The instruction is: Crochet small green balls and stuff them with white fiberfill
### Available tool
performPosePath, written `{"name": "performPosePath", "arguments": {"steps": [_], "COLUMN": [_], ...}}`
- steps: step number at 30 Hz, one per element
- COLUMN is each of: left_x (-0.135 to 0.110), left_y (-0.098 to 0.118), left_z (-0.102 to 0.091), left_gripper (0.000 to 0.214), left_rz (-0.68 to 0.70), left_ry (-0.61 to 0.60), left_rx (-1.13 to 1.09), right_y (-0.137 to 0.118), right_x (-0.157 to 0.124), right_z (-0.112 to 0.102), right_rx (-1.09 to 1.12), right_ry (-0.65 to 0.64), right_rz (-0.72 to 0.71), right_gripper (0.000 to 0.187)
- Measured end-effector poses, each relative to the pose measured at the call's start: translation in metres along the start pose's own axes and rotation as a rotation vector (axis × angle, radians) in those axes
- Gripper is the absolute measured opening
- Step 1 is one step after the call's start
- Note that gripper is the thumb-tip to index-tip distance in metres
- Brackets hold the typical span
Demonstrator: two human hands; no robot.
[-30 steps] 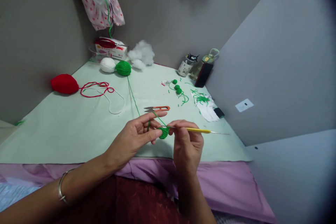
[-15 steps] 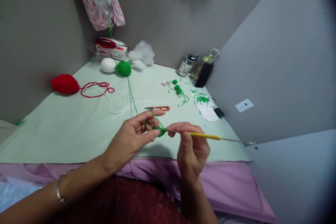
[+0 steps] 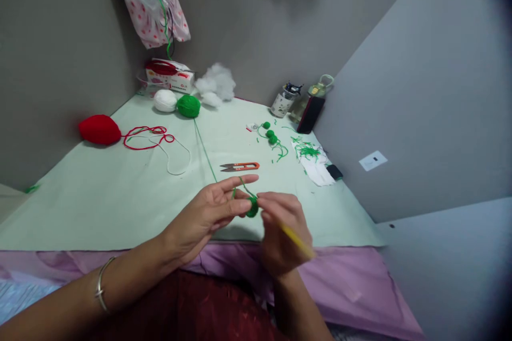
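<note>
A small green crochet piece [image 3: 252, 207] is pinched between the thumb and fingers of my left hand [image 3: 218, 205], whose index finger is stretched out with green yarn looped over it. That strand runs back across the table to a green yarn ball [image 3: 188, 106]. My right hand [image 3: 286, 229] is closed around a crochet hook with a yellow handle [image 3: 296, 241], blurred by motion. Its fingertips meet the green piece, and the hook's tip is hidden there. Just beyond my hands lie orange-handled thread snips [image 3: 240, 167].
White yarn [image 3: 165, 100], white stuffing [image 3: 216, 85] and a box [image 3: 180, 80] stand at the back. Red yarn [image 3: 100, 129] lies left. Small green crochet balls [image 3: 271, 136], green scraps on white paper [image 3: 316, 168], a phone [image 3: 311, 115] and a pen holder [image 3: 283, 101] are right.
The hook has swung from nearly level to slanting down toward me as my right hand turned. My left hand has shifted slightly right and down, and more of the green piece shows.
</note>
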State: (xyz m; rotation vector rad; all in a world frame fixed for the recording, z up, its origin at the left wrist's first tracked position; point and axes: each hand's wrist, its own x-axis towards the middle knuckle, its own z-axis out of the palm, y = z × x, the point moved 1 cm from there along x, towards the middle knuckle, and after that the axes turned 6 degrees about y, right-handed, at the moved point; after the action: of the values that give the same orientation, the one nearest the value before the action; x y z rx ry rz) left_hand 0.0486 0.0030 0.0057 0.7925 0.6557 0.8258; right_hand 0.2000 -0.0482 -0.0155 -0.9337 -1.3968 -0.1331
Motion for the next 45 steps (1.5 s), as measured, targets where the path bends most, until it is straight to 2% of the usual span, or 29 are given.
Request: {"name": "performPosePath", "arguments": {"steps": [3,5,8,10,14,16,21,27,33,37,42,45], "left_x": [0.001,0.000,-0.002,-0.002,-0.003,-0.003,-0.004,-0.003,-0.001,0.001,0.000,-0.001], "left_y": [0.005,0.007,0.007,0.006,0.006,0.008,0.010,0.005,0.004,0.003,0.002,0.001], "left_z": [-0.001,0.000,0.002,0.001,-0.006,-0.008,-0.009,-0.005,-0.002,-0.004,-0.003,-0.003], "left_gripper": [0.050,0.049,0.042,0.041,0.043,0.042,0.044,0.038,0.034,0.034,0.033,0.029], "left_rz": [0.014,0.096,0.207,0.233,0.246,0.235,0.195,0.155,0.179,0.188,0.179,0.186], "left_ry": [0.016,0.034,0.038,0.026,0.034,0.038,-0.001,0.003,0.038,0.052,0.017,-0.028], "left_rx": [-0.030,0.004,0.072,0.100,0.150,0.165,0.148,0.170,0.163,0.164,0.152,0.124], "right_y": [-0.001,-0.001,-0.002,-0.002,-0.004,-0.003,0.002,0.002,-0.001,-0.002,0.002,0.005], "right_x": [0.010,0.014,0.014,0.012,0.013,0.015,0.018,0.011,0.009,0.010,0.010,0.009], "right_z": [0.000,0.001,0.003,0.004,0.003,0.001,0.000,0.007,0.007,0.005,0.007,0.010], "right_rx": [0.273,0.377,0.337,0.271,0.247,0.274,0.444,0.415,0.304,0.309,0.414,0.435], "right_ry": [0.091,0.095,0.022,-0.024,0.048,0.068,0.024,0.013,0.060,0.107,0.065,0.023], "right_rz": [0.305,0.400,0.375,0.339,0.320,0.358,0.522,0.496,0.397,0.350,0.454,0.468], "right_gripper": [0.023,0.019,0.018,0.021,0.019,0.017,0.015,0.014,0.016,0.018,0.015,0.015]}}
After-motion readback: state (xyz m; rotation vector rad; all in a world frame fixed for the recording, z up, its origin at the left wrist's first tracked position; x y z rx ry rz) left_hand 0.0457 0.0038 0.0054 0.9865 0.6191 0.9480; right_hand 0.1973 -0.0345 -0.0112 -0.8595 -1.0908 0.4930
